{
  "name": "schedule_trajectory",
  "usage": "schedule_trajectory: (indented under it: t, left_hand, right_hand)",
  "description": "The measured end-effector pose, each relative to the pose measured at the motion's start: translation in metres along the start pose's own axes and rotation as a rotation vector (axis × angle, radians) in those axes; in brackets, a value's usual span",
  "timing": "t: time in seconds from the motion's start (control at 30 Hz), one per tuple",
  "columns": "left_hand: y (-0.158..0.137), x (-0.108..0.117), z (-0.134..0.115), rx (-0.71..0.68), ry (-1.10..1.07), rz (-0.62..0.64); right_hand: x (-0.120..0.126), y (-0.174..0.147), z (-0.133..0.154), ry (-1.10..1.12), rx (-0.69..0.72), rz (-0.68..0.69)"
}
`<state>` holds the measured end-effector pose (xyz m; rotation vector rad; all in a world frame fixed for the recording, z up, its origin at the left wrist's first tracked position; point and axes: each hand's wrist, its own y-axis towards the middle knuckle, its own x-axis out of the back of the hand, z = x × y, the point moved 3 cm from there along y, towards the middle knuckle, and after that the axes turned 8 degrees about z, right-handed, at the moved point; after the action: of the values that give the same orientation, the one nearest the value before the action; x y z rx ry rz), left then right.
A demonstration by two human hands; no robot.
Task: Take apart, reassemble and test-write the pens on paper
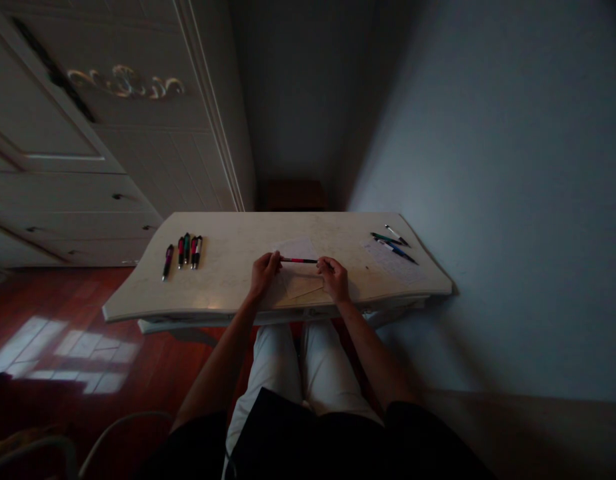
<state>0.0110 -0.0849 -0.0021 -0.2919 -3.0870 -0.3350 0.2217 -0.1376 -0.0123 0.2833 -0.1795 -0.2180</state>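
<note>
A slim pen [301, 261], dark with a red-pink section, is stretched level between my two hands above the white table. My left hand [265, 272] pinches one end of it, and my right hand [334, 278] is closed round the other end. Beneath the hands lie pale sheets of paper [298, 287], partly covered by them. Several thick pens [187, 248] stand in a loose row at the table's left, with a purple-and-black pen [167, 262] a little apart. On the right, a few thinner pens [395, 250] lie crossed beside and over a written sheet [405, 269].
The white table [228, 233] has a curved front edge close to my legs. A pale wall [513, 200] borders its right side. White cabinets with drawers [78, 193] stand at the left, above a reddish wooden floor [163, 373]. A chair's curved frame [123, 420] shows at lower left.
</note>
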Motion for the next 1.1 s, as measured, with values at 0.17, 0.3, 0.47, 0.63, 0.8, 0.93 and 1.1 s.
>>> schedule_trajectory:
  t: [0.17, 0.3, 0.47, 0.63, 0.8, 0.93, 1.1]
  left_hand:
    - [0.0008, 0.0015, 0.0001, -0.017, -0.012, 0.003]
    - [0.0018, 0.0023, 0.0024, -0.039, -0.035, 0.014]
    - [0.0019, 0.0015, 0.003, -0.015, -0.042, 0.034]
    - [0.0003, 0.0008, 0.002, -0.025, -0.023, 0.031]
    - [-0.0012, 0.0003, 0.0024, -0.038, -0.027, 0.036]
    - [-0.0017, -0.0003, 0.002, -0.039, -0.026, 0.014]
    - [-0.003, -0.0007, -0.0009, -0.032, -0.081, -0.012]
  right_hand:
    - [0.0006, -0.0004, -0.0006, -0.029, -0.001, 0.007]
    - [0.0015, 0.0006, -0.004, -0.03, -0.005, -0.013]
    - [0.0023, 0.0016, -0.007, -0.077, 0.004, -0.029]
    - [0.0027, -0.0003, -0.0038, -0.168, 0.041, -0.031]
    - [0.0026, -0.0018, 0.0006, -0.297, 0.082, -0.029]
    - [0.0022, -0.0015, 0.0012, -0.366, 0.093, -0.031]
    - [0.0012, -0.0033, 0.0019, -0.33, 0.094, -0.036]
